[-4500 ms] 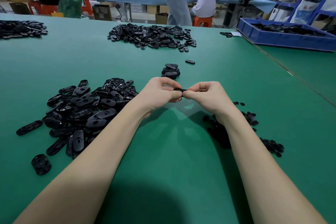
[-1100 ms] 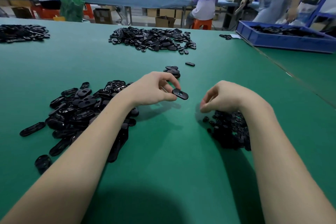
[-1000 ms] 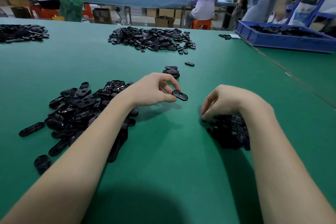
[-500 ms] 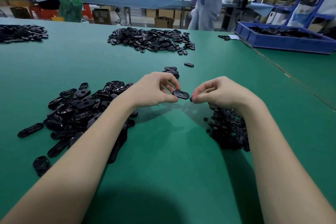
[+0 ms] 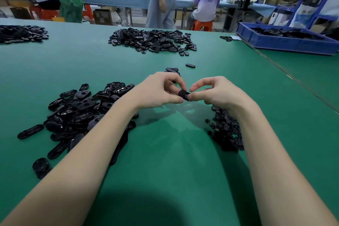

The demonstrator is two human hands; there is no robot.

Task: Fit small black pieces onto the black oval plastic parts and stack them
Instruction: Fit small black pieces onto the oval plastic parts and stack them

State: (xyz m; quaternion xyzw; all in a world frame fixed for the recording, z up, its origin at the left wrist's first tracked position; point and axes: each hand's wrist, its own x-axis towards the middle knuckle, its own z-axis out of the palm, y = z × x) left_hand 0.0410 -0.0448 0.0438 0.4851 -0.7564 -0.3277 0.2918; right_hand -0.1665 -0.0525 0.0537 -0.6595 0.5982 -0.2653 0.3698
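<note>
- The left hand [image 5: 157, 91] pinches a black oval part [image 5: 184, 94] between thumb and curled fingers, held just above the green table [image 5: 165, 152].
- The right hand [image 5: 216, 93] meets it from the other side, thumb and forefinger closed on the same part; any small piece there is hidden.
- A heap of oval parts [image 5: 78, 113] lies under the left forearm.
- The small black pieces [image 5: 226, 132] sit under the right wrist.
- A short stack [image 5: 172, 70] stands just beyond the hands.
</note>
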